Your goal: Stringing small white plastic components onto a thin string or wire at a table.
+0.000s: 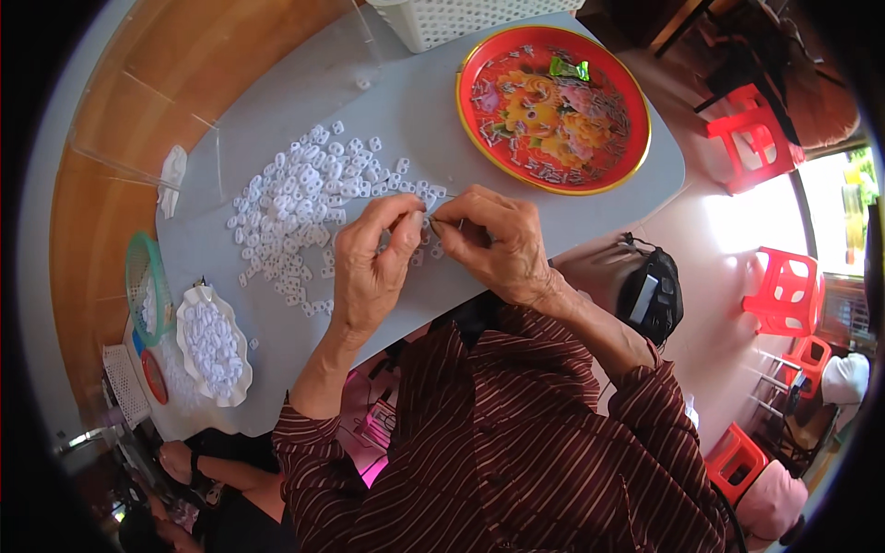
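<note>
My left hand (376, 263) is closed in a pinch, its thumb and forefinger pressed together over the table's near edge. What sits between those fingertips is too small to make out. Close beside it, my right hand (502, 241) pinches as well, with a tiny thin item at its fingertips that I cannot name. A heap of small white plastic pieces (300, 189), many with two dark holes, spreads to the left and behind both hands. Beyond my right hand, a round red tray (463, 101) with a gold rim and flower print holds scattered small metal pins.
A green-wrapped sweet (570, 70) lies on the tray. At left stand a scalloped white dish (241, 373) of white pieces and a green basket (138, 276). A white perforated basket (438, 26) is at the back. Another person's hand (175, 461) shows lower left; red stools (784, 293) stand right.
</note>
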Demonstrator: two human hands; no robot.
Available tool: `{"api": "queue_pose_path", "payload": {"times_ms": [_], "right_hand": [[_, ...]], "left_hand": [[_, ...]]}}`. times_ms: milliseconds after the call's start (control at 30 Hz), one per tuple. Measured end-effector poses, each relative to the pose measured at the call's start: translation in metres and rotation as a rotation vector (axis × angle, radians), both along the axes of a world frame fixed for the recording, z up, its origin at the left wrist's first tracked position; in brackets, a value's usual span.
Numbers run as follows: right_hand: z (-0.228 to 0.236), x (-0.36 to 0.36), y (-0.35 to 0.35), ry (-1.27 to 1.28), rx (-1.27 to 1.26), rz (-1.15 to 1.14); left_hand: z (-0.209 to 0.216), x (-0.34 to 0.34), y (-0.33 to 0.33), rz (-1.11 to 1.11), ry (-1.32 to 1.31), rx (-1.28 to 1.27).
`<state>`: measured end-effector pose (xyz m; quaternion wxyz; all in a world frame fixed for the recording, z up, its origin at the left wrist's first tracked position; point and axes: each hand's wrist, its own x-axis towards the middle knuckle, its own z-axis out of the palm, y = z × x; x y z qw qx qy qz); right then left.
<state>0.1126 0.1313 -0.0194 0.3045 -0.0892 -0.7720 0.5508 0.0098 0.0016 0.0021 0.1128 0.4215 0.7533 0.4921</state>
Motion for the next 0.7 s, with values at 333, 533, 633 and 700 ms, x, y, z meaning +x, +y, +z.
{"api": "queue_pose_path", "payload": {"times_ms": [333,533,633,700], "right_hand": [[0.003,0.002,0.004,-0.061,-0.061,0.032],[0.002,0.002,0.006,-0.103,-0.061,0.024],[0.002,0.002,0.005,-0.097,-0.042,0.039],[0.003,0.001,0.004,-0.124,-0.098,0.030]], "left_hand": [[-0.005,-0.003,0.005,-0.047,-0.306,0.101],[-0.006,-0.003,0.008,-0.068,-0.370,0.076],[-0.007,-0.006,0.008,-0.093,-0.315,0.063],[-0.010,-0.004,0.009,-0.059,-0.411,0.153]]}}
